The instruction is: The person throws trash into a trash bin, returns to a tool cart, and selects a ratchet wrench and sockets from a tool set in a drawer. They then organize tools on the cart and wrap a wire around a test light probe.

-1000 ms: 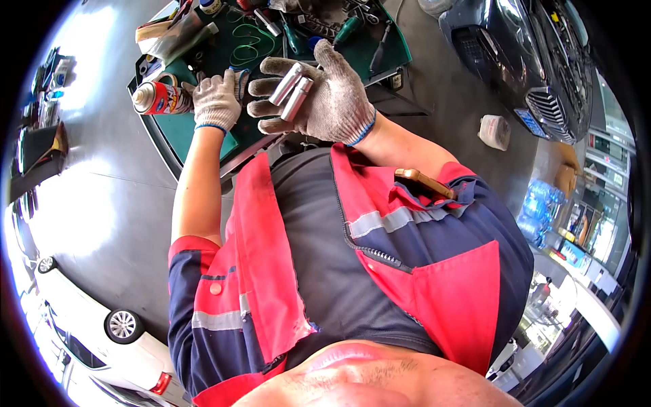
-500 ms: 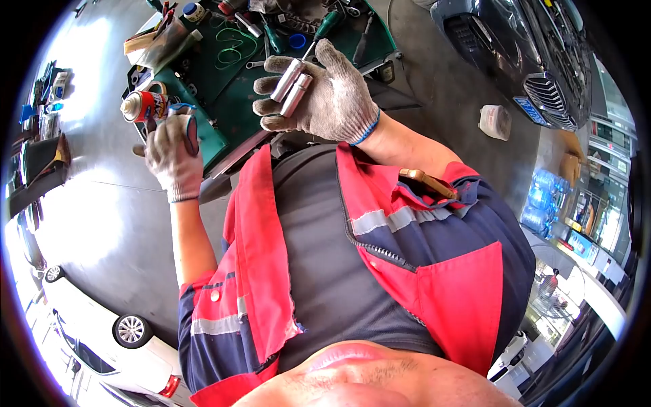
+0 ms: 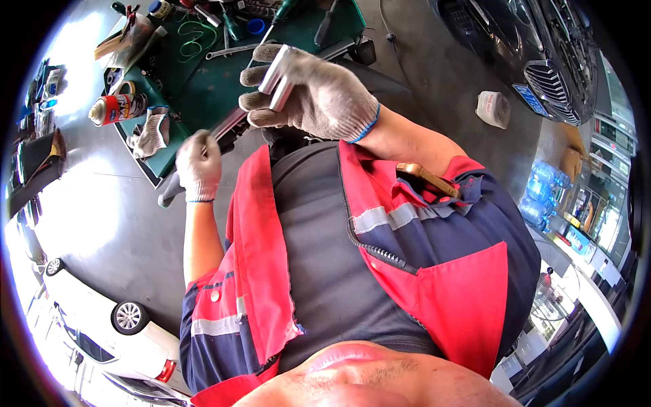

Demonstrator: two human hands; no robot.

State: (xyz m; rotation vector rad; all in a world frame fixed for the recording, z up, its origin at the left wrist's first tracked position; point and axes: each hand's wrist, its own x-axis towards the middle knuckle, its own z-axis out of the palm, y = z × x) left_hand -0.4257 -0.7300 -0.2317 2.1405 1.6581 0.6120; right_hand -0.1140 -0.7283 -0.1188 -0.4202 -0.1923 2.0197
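Observation:
My right hand, in a grey knit glove, has two shiny metal sockets between its thumb and curled fingers, above the front edge of the green work surface. To the left, my left hand, gloved too, is closed just off the front corner of that surface; what it holds, if anything, is too small to make out. A crumpled grey glove or cloth lies on the surface beside it, near a red and white spray can.
A wrench, a blue cap, green wire and screwdrivers lie at the back of the surface. A dark car stands at the right, near a white container on the floor. A white car is at the lower left.
My left hand has come away from the crumpled glove or cloth, moved right and closed. My right thumb has come down over the sockets. The view has shifted, with the work surface further left.

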